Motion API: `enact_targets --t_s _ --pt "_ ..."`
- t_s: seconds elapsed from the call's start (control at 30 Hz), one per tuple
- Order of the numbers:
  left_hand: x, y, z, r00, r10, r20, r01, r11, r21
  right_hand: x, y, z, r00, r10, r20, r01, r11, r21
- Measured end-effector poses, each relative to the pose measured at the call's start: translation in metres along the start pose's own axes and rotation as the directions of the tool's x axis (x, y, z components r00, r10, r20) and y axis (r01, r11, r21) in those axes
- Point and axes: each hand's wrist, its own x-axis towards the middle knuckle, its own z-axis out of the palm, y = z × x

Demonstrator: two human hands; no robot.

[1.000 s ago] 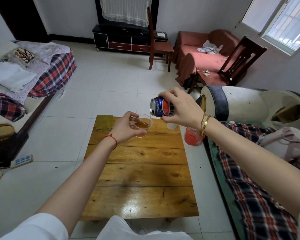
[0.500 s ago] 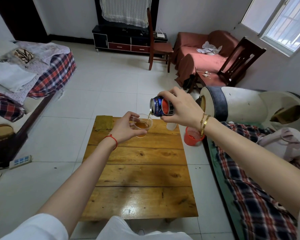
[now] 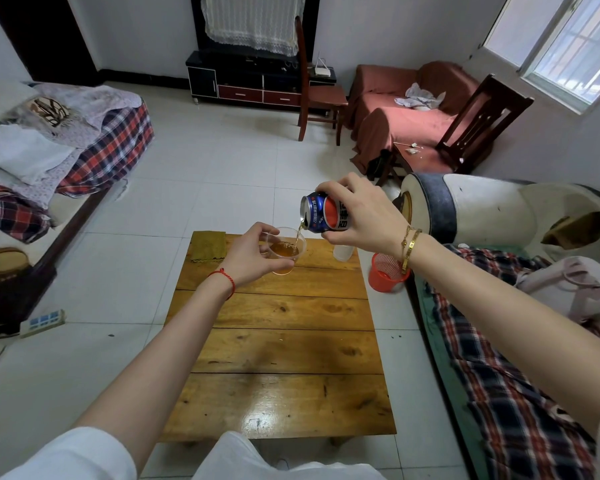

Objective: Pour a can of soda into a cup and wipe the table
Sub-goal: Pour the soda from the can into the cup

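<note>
Landmark: wooden table (image 3: 281,344), low, plank top, centre of view.

Far left of table: couch under plaid blanket (image 3: 111,150) with loose clothes piled on it. White power strip (image 3: 42,322) on floor tiles, left of table's near half.

Table's far-left corner: olive-green cloth (image 3: 208,244), lying flat, overhanging far edge slightly. Untouched.

Above table's far edge, left of centre: left hand (image 3: 248,259), red string bracelet at wrist. Fingers wrapped round clear plastic cup (image 3: 286,249), closed on its wall. Cup raised off table, tilted slightly toward can. Amber liquid fills roughly lower half.

Just right of cup and higher: right hand (image 3: 361,213), gold bracelets at wrist. Clamped from above on blue-and-red soda can (image 3: 323,216). Can tipped nearly horizontal, opening toward cup. Thin amber stream (image 3: 298,233) running from can's mouth into cup. Can and cup close but not touching.

Table's far-right corner: second translucent cup (image 3: 343,252), standing on the wood, partly hidden under right hand. Contents cannot tell.

Right of table's far corner, on floor: red mesh basket (image 3: 387,271), partly behind right forearm.

Further right of table: second couch with plaid cover (image 3: 499,375), pale pink bag (image 3: 568,289) on it.

Beyond table, against far wall: dark TV cabinet (image 3: 250,81), wooden chair (image 3: 317,95) beside it.

Table top otherwise dry-looking, glare patch at near edge.
</note>
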Motion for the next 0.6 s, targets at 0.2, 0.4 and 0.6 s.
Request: enact_targets --t_s 0.2,0.4,0.6 --pt "0.0003 0.0004 0.0006 1.0 -0.003 0.0 0.003 1.0 -0.003 0.0002 0.0016 0.0007 1.0 0.001 0.0 -0.001 1.0 -0.007" --pt "0.0019 0.0003 0.0023 1.0 -0.009 0.0 0.009 1.0 0.019 0.0006 0.0032 0.0016 1.0 0.0 -0.007 0.0 1.0 -0.004" --pt "0.0031 -0.0011 0.0042 1.0 -0.015 -0.005 0.015 1.0 0.023 0.0016 0.0049 0.0032 1.0 -0.005 -0.004 0.005 1.0 -0.008"
